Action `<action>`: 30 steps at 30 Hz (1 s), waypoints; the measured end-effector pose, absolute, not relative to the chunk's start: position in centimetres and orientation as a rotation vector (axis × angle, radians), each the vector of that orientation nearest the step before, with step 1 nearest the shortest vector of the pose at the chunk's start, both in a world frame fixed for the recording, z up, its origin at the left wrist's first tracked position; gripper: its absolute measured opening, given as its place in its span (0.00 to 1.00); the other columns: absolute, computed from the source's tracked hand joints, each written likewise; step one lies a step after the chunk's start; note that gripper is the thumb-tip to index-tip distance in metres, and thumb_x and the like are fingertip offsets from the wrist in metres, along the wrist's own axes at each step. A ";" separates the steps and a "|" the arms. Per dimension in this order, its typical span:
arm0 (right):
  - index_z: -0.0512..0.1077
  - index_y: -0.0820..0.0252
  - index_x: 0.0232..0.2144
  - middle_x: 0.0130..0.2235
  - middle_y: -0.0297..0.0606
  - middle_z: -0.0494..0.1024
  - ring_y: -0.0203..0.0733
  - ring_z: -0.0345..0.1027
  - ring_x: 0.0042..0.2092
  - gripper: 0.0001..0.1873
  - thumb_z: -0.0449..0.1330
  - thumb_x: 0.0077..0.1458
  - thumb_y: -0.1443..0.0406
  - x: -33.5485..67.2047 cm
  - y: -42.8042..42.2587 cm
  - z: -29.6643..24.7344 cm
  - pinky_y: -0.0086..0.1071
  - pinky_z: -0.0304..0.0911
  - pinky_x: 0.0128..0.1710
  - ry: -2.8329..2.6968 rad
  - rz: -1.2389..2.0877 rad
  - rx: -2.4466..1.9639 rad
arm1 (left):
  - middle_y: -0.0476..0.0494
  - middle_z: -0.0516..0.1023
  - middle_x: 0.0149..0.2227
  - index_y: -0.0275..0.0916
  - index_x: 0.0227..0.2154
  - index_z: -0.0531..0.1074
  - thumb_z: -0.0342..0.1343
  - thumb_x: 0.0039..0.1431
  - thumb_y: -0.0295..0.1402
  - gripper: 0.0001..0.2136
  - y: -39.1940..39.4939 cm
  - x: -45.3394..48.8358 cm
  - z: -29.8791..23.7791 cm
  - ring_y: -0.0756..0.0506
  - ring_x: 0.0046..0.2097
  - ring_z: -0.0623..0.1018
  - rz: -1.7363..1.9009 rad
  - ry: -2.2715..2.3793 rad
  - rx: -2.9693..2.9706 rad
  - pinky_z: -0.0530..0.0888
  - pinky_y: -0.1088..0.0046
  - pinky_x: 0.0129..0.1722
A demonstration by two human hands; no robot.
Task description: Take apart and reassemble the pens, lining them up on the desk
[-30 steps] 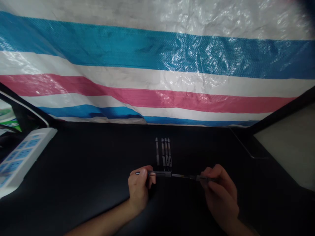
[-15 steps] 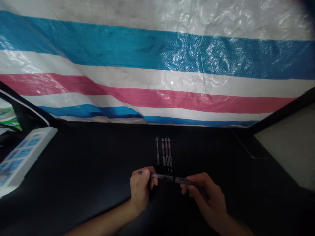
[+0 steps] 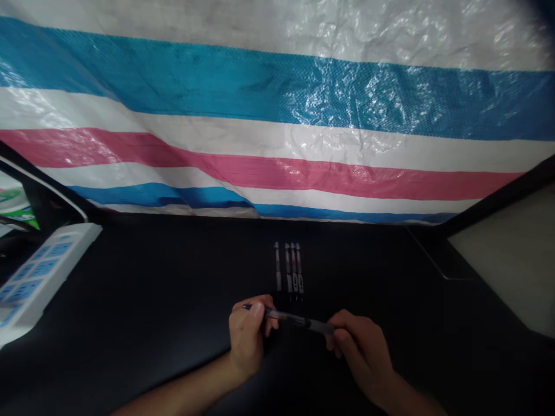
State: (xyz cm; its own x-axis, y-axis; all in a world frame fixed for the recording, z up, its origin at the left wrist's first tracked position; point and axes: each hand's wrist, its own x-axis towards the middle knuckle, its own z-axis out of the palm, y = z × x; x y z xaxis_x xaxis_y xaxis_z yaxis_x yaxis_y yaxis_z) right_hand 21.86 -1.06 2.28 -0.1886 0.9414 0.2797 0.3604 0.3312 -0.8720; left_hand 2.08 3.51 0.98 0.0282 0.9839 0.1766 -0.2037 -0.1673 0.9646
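Note:
A slim pen (image 3: 290, 318) with a clear barrel and a grey end section (image 3: 319, 327) spans the space between my hands, tilted slightly down to the right. My left hand (image 3: 250, 332) is closed around its dark left end, thumb on top. Between thumb and fingers, my right hand (image 3: 362, 349) pinches the grey end. Now the grey section and barrel look in line and touching, though blur hides the exact join. Just beyond my hands, several similar pens (image 3: 293, 268) lie side by side on the black table, the leftmost pen (image 3: 278, 267) a little apart.
The black table surface (image 3: 173, 277) stretches around my hands. A white power strip (image 3: 39, 277) with blue socket faces lies along the left edge. Behind the table hangs a striped plastic sheet (image 3: 277, 133). A dark flat rectangular outline (image 3: 446, 260) is at the back right.
My right hand has shifted slightly, and its end of the pen now tilts lower. The dark gap seen between barrel and grey section has narrowed. My left hand has hardly moved.

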 end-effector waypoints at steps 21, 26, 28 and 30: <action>0.66 0.60 0.22 0.20 0.31 0.65 0.32 0.60 0.22 0.25 0.42 0.69 0.59 22.0 -0.5 2.8 0.26 0.55 0.24 -1.790 1.019 -1.198 | 0.50 0.61 0.13 0.36 0.14 0.69 0.45 0.63 0.48 0.27 3.5 1.9 1.2 0.52 0.16 0.61 1.405 0.956 1.319 0.56 0.74 0.17; 0.67 0.59 0.28 0.22 0.31 0.68 0.31 0.59 0.22 0.22 0.43 0.68 0.56 21.7 -0.4 3.0 0.25 0.55 0.22 -1.593 1.327 -1.188 | 0.49 0.64 0.14 0.37 0.14 0.69 0.43 0.65 0.45 0.26 3.7 1.6 0.8 0.50 0.19 0.65 1.458 0.959 1.449 0.60 0.73 0.22; 0.67 0.58 0.33 0.25 0.31 0.69 0.32 0.60 0.24 0.14 0.48 0.66 0.57 21.8 -0.5 3.0 0.26 0.55 0.24 -1.707 1.137 -1.219 | 0.48 0.65 0.14 0.37 0.14 0.69 0.44 0.65 0.44 0.26 3.8 1.6 0.8 0.50 0.19 0.65 1.478 0.974 1.443 0.61 0.73 0.22; 0.67 0.57 0.31 0.24 0.30 0.68 0.33 0.59 0.24 0.13 0.50 0.66 0.59 21.9 -0.7 3.0 0.27 0.55 0.26 -1.864 0.936 -1.220 | 0.48 0.64 0.13 0.37 0.14 0.68 0.44 0.64 0.44 0.26 3.8 1.6 0.9 0.50 0.18 0.64 1.488 0.971 1.425 0.61 0.72 0.22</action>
